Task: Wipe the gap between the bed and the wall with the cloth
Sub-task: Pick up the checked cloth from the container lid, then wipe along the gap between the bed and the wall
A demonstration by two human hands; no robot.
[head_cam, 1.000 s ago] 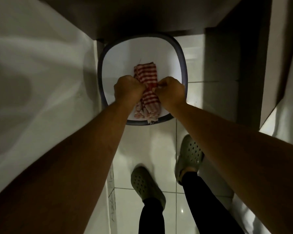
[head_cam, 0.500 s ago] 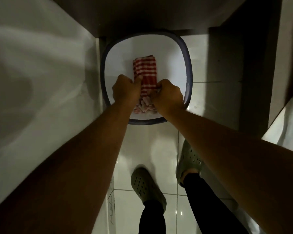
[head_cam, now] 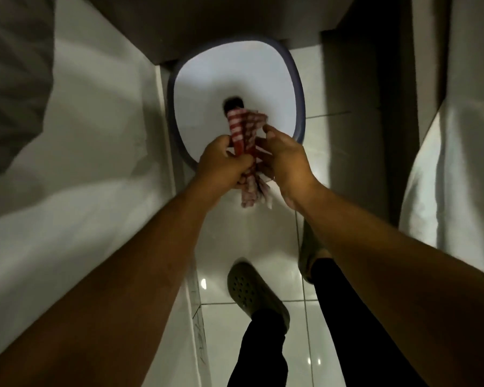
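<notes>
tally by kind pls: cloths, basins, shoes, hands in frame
Cloths: 1, the red-and-white checked cloth
Basins: 1, the white basin with a dark rim
Shoes: 2, left shoe and right shoe
Hands: 2, left hand and right hand
Total: 6

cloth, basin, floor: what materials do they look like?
Cloth: soft woven fabric, red-and-white checked, bunching and twisting, frayed fringe at its near end. Basin: probably moulded plastic, smooth white inside, dark rounded rim. Floor: likely glazed ceramic tile, glossy, with light reflections and grout lines.
</notes>
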